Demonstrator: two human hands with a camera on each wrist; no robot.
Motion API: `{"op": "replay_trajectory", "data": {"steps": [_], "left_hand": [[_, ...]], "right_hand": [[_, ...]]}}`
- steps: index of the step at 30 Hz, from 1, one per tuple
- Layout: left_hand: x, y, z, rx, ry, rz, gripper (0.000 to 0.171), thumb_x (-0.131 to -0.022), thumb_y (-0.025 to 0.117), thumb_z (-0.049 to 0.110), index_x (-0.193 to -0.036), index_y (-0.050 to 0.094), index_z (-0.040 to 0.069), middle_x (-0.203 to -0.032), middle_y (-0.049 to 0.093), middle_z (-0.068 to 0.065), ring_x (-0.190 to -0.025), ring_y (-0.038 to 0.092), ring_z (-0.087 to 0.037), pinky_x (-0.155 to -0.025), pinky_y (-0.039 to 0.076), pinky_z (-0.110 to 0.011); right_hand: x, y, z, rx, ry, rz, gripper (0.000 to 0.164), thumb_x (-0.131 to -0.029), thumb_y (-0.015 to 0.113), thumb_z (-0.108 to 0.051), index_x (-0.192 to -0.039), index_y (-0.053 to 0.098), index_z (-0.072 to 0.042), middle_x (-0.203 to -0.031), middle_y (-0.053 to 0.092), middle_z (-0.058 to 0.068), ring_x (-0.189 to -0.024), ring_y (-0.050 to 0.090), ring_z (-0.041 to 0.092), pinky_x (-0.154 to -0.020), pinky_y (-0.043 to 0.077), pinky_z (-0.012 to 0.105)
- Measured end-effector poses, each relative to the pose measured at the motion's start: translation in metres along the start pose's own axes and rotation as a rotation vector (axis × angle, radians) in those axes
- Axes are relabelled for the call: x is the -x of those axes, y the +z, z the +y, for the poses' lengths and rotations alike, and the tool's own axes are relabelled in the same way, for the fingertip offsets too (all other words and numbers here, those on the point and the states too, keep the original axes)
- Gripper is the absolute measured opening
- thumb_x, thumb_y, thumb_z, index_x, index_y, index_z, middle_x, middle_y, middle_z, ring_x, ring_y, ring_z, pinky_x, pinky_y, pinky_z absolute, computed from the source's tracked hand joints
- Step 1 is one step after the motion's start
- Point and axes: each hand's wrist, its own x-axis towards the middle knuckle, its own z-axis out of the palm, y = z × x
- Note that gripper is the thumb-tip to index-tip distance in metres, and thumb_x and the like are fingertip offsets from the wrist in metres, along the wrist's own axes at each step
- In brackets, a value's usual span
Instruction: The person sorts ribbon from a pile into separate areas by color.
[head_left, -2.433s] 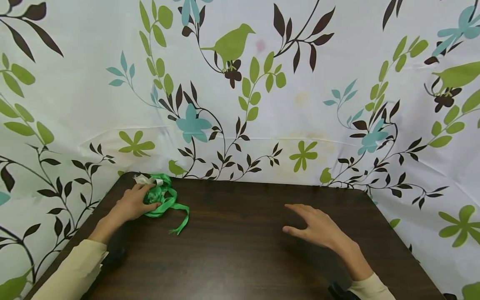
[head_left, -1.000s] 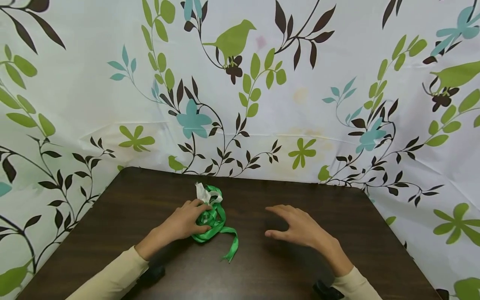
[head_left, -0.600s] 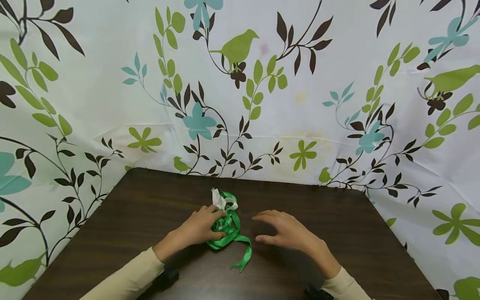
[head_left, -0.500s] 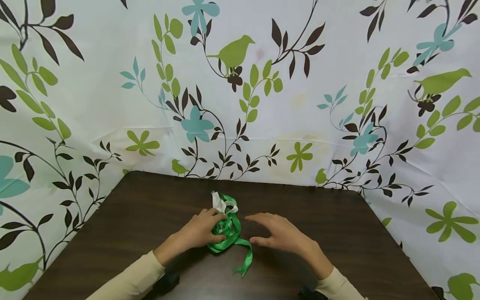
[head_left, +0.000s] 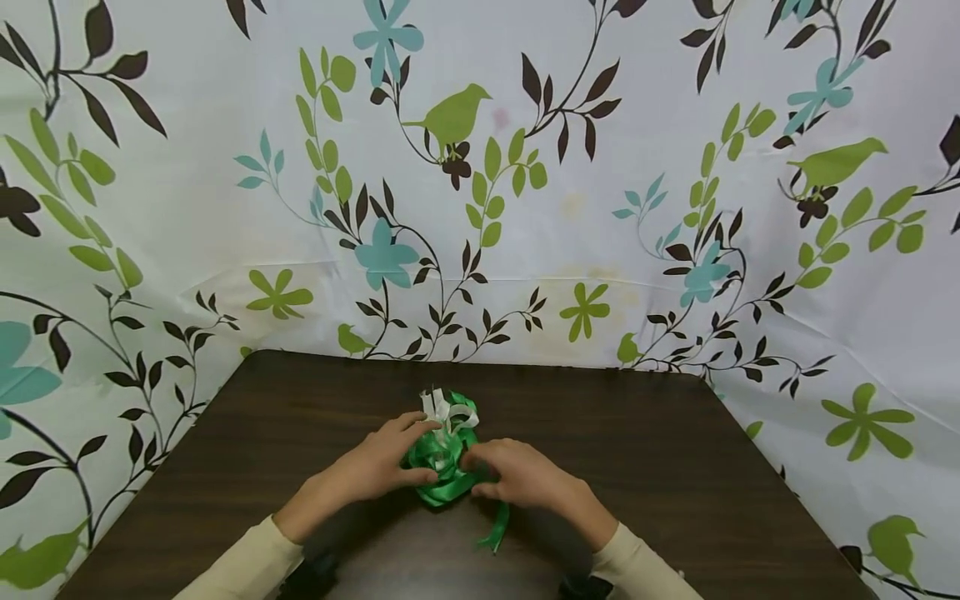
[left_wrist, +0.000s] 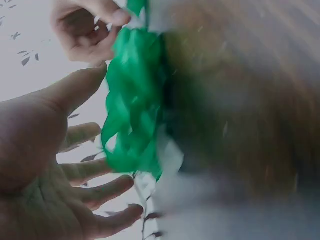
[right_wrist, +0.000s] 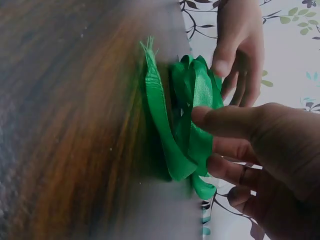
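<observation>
A bundle of green ribbon lies mid-table, with a white strip at its far end and a loose, frayed tail toward the near side. My left hand is at the bundle's left side. In the left wrist view its fingers are extended and spread, and the palm faces the ribbon. My right hand is at the bundle's right side. In the right wrist view its thumb overlaps the ribbon's edge, with the other fingers loosely bent beside it.
The dark brown wooden table extends around both hands. Behind it and at its sides hangs a white cloth printed with leaves, flowers and birds. Dark wrist straps show at the cream sleeves.
The ribbon bundle has moved from the table's far left corner to the middle with my left hand. My right hand has come leftward and now reaches the bundle's right side.
</observation>
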Motion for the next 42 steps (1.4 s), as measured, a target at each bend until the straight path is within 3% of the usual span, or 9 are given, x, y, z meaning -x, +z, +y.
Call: {"op": "replay_trajectory", "data": {"steps": [2, 6, 13, 19, 24, 29, 34, 42], "left_hand": [[0.005, -0.005, 0.001, -0.025, 0.03, 0.027, 0.065, -0.095, 0.074, 0.038, -0.147, 0.05, 0.006, -0.15, 0.041, -0.023, -0.132, 0.044, -0.047, -0.095, 0.036, -0.073], [0.01, -0.009, 0.006, -0.08, 0.1, 0.046, 0.054, -0.096, 0.074, 0.035, -0.14, 0.058, 0.008, -0.146, 0.048, -0.02, -0.13, 0.048, -0.042, -0.096, 0.036, -0.071], [0.011, -0.001, 0.016, -0.174, 0.254, -0.029, 0.047, -0.097, 0.072, 0.035, -0.138, 0.06, 0.014, -0.145, 0.05, -0.013, -0.131, 0.049, -0.033, -0.098, 0.039, -0.064], [0.011, 0.014, 0.02, -0.196, 0.255, -0.1, 0.048, -0.097, 0.073, 0.034, -0.14, 0.059, 0.017, -0.141, 0.053, -0.004, -0.13, 0.05, -0.024, -0.096, 0.041, -0.058], [0.009, 0.017, 0.024, -0.173, 0.25, -0.001, 0.055, -0.096, 0.072, 0.04, -0.144, 0.054, 0.018, -0.146, 0.049, -0.008, -0.134, 0.046, -0.027, -0.102, 0.036, -0.06], [0.001, 0.016, 0.031, -0.146, 0.31, 0.123, 0.06, -0.094, 0.073, 0.044, -0.146, 0.053, 0.023, -0.152, 0.044, -0.007, -0.14, 0.04, -0.027, -0.106, 0.031, -0.06], [-0.003, 0.019, 0.036, -0.102, 0.381, 0.139, 0.044, -0.094, 0.074, 0.042, -0.133, 0.065, 0.022, -0.143, 0.052, -0.002, -0.134, 0.046, -0.023, -0.101, 0.036, -0.057], [-0.005, 0.014, 0.039, -0.091, 0.343, 0.187, 0.015, -0.095, 0.076, 0.03, -0.108, 0.072, 0.025, -0.11, 0.064, 0.016, -0.103, 0.06, -0.004, -0.084, 0.044, -0.044]], "right_hand": [[0.001, 0.0, 0.0, 0.009, 0.001, -0.001, 0.026, -0.093, 0.079, -0.021, -0.117, 0.07, -0.018, -0.113, 0.068, -0.01, -0.1, 0.063, 0.006, -0.082, 0.051, 0.027], [0.003, 0.001, 0.0, 0.009, 0.016, -0.011, 0.017, -0.092, 0.079, -0.018, -0.108, 0.073, -0.022, -0.104, 0.069, -0.014, -0.092, 0.064, 0.002, -0.074, 0.052, 0.023], [0.007, -0.001, -0.006, 0.028, 0.047, -0.09, 0.008, -0.092, 0.078, -0.016, -0.098, 0.075, -0.021, -0.092, 0.067, -0.015, -0.077, 0.06, -0.002, -0.063, 0.049, 0.02], [0.017, -0.008, -0.009, -0.032, 0.047, -0.159, 0.007, -0.093, 0.077, -0.014, -0.097, 0.074, -0.019, -0.089, 0.067, -0.015, -0.073, 0.058, -0.003, -0.061, 0.048, 0.02], [0.019, -0.026, -0.015, -0.109, 0.015, -0.128, 0.002, -0.097, 0.074, -0.018, -0.096, 0.074, -0.019, -0.085, 0.064, -0.019, -0.07, 0.058, -0.003, -0.061, 0.048, 0.02], [0.019, -0.045, -0.023, -0.175, -0.021, -0.069, 0.005, -0.098, 0.072, -0.015, -0.102, 0.074, -0.016, -0.089, 0.068, -0.014, -0.07, 0.06, -0.002, -0.064, 0.05, 0.021], [0.02, -0.055, -0.028, -0.188, -0.046, -0.031, 0.01, -0.099, 0.07, -0.017, -0.109, 0.074, -0.018, -0.094, 0.069, -0.015, -0.069, 0.06, -0.001, -0.063, 0.05, 0.021], [0.025, -0.063, -0.028, -0.175, -0.031, 0.046, 0.004, -0.098, 0.072, -0.021, -0.1, 0.072, -0.017, -0.085, 0.065, -0.017, -0.064, 0.056, 0.002, -0.058, 0.047, 0.023]]}}
